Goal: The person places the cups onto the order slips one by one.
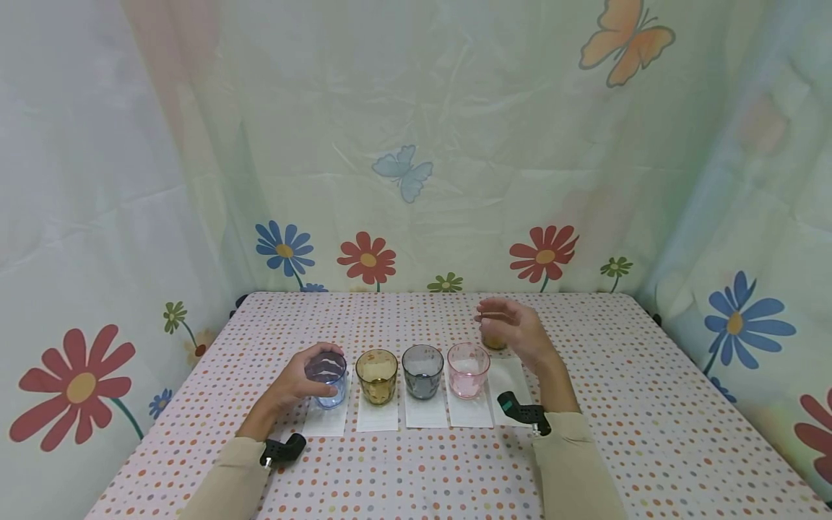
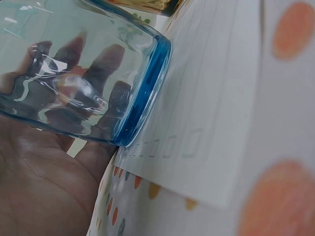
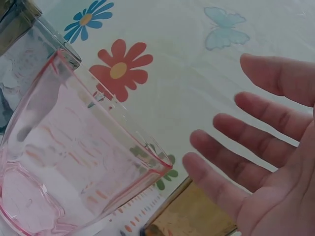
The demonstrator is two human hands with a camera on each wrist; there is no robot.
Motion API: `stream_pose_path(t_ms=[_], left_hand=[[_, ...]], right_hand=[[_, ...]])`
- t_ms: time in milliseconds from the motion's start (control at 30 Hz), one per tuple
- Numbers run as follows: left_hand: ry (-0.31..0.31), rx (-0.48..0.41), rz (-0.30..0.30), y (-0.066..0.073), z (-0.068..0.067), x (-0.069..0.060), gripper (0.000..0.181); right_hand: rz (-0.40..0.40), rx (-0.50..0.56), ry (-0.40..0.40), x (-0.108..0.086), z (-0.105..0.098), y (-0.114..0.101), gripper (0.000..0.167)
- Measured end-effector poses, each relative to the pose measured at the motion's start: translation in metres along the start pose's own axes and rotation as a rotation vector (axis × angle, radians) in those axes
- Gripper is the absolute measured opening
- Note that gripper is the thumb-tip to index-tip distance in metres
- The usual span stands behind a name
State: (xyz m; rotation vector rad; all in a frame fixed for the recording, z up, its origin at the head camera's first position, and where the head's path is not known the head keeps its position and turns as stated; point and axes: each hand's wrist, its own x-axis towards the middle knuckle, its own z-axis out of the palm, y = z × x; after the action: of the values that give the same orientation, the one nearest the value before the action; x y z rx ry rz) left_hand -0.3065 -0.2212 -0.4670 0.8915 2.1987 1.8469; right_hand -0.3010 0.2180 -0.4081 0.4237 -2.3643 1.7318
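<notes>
A clear blue glass (image 1: 328, 390) stands on a white paper slip at the left end of a row. My left hand (image 1: 304, 377) holds it, thumb on the near side; in the left wrist view the fingers show through the blue glass (image 2: 74, 93). Over at the right, my right hand (image 1: 520, 334) hovers with fingers spread and extended, holding nothing. Beneath and behind its fingers is an amber-coloured item (image 1: 494, 341), partly hidden, its kind unclear. A pink glass (image 1: 468, 375) stands just left of this hand, and the right wrist view shows a gap between them.
Between the blue and pink glasses stand an amber glass (image 1: 378, 379) and a grey glass (image 1: 423, 375), each on a paper slip. Another white paper slip (image 1: 510, 383) lies right of the pink glass. A dotted cloth (image 1: 416, 477) covers the table; a printed curtain hangs behind.
</notes>
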Motion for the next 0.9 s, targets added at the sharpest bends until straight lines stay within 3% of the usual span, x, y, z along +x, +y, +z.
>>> stream_pose_path(t_ms=[333,567,900], left_hand=[[-0.001,0.001,-0.006,-0.001,0.000,0.000,0.065],[-0.001,0.012,-0.003,-0.002,-0.001,0.000,0.064],[0.002,0.019,-0.011,-0.002,-0.001,0.000,0.064]], right_hand=[[0.025,0.085,0.167,-0.001,-0.009,0.003,0.042],[0.041,0.076,0.257,-0.001,-0.011,0.005,0.043],[0.045,0.106,0.323,0.000,-0.012,0.008,0.038]])
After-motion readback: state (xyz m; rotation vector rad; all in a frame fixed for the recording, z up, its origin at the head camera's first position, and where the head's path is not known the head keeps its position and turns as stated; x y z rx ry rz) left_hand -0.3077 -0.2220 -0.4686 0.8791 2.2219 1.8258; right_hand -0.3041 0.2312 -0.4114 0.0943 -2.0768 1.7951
